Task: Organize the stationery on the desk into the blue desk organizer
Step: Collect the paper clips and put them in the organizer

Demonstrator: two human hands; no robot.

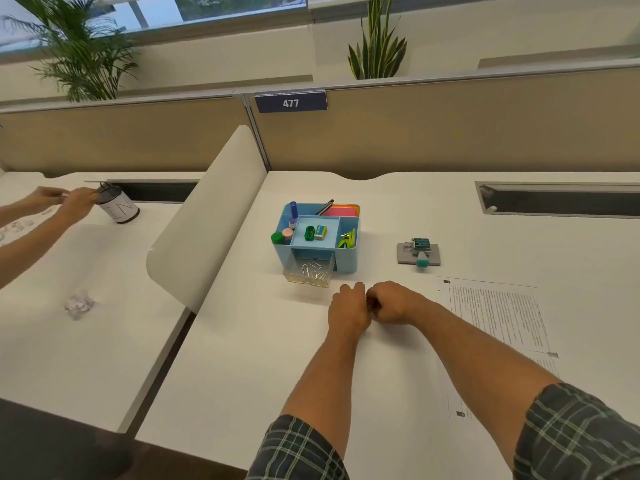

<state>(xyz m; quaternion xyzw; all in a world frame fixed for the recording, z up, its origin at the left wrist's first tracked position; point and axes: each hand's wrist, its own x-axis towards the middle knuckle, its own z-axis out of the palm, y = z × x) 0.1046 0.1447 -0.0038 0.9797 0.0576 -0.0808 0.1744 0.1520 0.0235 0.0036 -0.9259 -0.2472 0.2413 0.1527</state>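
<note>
White desk [277,358] is under my arms. Both my left hand [348,311] and right hand [389,303] are curled up, touching, around something tiny and dark; I cannot tell what. Just past them, the blue organizer [348,258] has its clear drawer [308,273] pulled out. I should hold tight and drop it in slowly.

I can't tell what my left hand [348,308] and right hand [389,303] pinch between them; the printed sheet [498,317] is too small to read.
</note>
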